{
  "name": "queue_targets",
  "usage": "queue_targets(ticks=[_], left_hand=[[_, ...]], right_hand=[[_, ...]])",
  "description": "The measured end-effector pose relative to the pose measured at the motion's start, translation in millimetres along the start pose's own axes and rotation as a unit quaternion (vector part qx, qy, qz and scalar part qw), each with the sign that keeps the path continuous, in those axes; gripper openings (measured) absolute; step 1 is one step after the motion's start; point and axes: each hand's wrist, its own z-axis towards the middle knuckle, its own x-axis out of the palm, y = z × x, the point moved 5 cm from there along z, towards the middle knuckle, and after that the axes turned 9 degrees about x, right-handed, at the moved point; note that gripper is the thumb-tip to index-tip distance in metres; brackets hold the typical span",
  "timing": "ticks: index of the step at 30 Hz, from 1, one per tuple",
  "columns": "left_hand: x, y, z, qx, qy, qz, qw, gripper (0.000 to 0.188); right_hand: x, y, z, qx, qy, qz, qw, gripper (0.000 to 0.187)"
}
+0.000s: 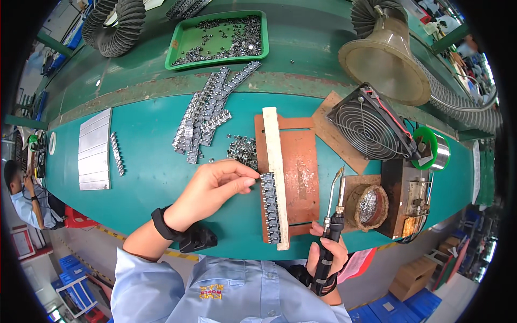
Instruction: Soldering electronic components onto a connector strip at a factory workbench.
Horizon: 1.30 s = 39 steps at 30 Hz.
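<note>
My left hand [212,188] reaches in from the left, thumb and forefinger pinched at the top end of a row of dark components [271,210]. Whatever lies between those fingertips is too small to name. The row runs along the left side of a long white bar [273,137], which lies across a brown board [301,185]. In my right hand [336,250] is a soldering iron [335,225], held upright by its black handle with a thin curved tube beside the tip. Its tip points away from me, right of the board and apart from the components.
A pile of small metal parts [242,149] lies left of the board, with component strips [207,107] behind it. Farther back sits a green tray [170,58]. A fan [369,124], solder spool [442,152], round pot [356,207] and extraction hood [385,67] stand right.
</note>
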Motion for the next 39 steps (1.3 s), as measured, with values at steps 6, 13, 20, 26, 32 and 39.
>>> queue_targets(ticks=[6,13,20,26,32,39], left_hand=[[0.2,8.9,0.8,-0.059,-0.036,-0.15,0.986,0.018],[5.6,13.8,4.6,-0.042,-0.038,-0.174,0.983,0.018],[8.1,11.9,8.0,-0.046,-0.044,-0.184,0.981,0.018],[9.2,10.3,9.3,-0.049,-0.044,-0.186,0.98,0.018],[8.7,11.5,8.6,-0.049,-0.04,-0.185,0.981,0.019],[9.1,12.4,9.2,-0.053,-0.043,-0.177,0.982,0.019]], right_hand=[[0.0,-2.2,-0.2,0.016,0.003,0.007,1.0,0.022],[-1.0,-4.8,1.3,0.016,0.033,0.004,0.999,0.023],[-1.5,-6.4,1.6,0.015,0.042,0.01,0.999,0.024],[-1.7,-5.8,2.6,0.003,0.038,0.006,0.999,0.024],[-1.7,-6.5,2.0,0.014,0.038,0.009,0.999,0.024],[-1.9,-6.0,2.5,0.016,0.036,0.006,0.999,0.024]])
